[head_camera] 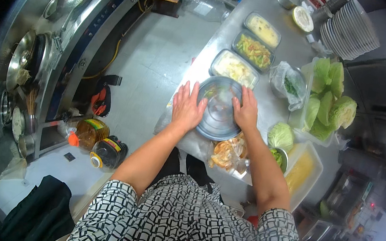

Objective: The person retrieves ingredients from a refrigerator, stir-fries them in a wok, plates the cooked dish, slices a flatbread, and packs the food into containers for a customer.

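Note:
A round plastic container (pixel 216 118) with a clear lid sits before me near the corner of the steel table, food faintly visible through the lid. My left hand (pixel 188 107) rests along its left rim, thumb inward. On the opposite rim lies my right hand (pixel 246 109), fingers pointing away from me and thumb on the lid. Together the two palms hold the container between them. Just beyond it stands a rectangular tub of pale food (pixel 234 68), close to the rim. A clear bag of browned flatbread-like food (pixel 228 152) lies on the near side.
Farther along are a tub of green vegetable pieces (pixel 253 50) and a tub of creamy yellow food (pixel 262 30). Cut cabbage (pixel 327 98) fills a bin at right, beside a bagged bowl of greens (pixel 289 84) and stacked plates (pixel 351 31). Oil jugs (pixel 93 133) stand left, below the stove.

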Demonstrator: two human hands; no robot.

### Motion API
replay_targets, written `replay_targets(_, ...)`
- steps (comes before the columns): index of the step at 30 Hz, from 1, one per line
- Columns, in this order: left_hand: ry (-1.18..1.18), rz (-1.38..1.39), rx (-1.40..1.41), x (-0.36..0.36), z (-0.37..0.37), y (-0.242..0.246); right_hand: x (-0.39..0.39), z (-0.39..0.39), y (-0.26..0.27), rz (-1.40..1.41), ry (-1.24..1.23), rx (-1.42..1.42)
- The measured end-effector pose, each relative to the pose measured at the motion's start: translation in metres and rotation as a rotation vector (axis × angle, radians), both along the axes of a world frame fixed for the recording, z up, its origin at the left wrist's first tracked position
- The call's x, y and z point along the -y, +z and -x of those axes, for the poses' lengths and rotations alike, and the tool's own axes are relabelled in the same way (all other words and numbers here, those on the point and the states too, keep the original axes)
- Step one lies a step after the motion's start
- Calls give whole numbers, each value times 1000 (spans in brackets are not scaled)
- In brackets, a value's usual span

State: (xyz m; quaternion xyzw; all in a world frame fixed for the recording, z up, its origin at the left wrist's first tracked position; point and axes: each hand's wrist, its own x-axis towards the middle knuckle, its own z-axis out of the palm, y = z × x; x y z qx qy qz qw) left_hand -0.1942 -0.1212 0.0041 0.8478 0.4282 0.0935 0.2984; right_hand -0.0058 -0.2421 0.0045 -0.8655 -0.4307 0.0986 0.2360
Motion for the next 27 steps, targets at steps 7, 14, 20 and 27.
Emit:
replay_targets(7, -397, -190, 45, 40, 13, 26, -3, 22, 0, -88, -10, 75)
replay_targets(14, -180, -98, 204, 20, 4, 36, 15, -85, -75, -82, -640, -694)
replay_targets(20, 185, 291, 176, -98, -77, -42, -28, -76, -44, -305, -711, -1099)
replay_targets(27, 301, 954, 538, -125, -97, 9, -34, -78, 12, -461, -515, -819)
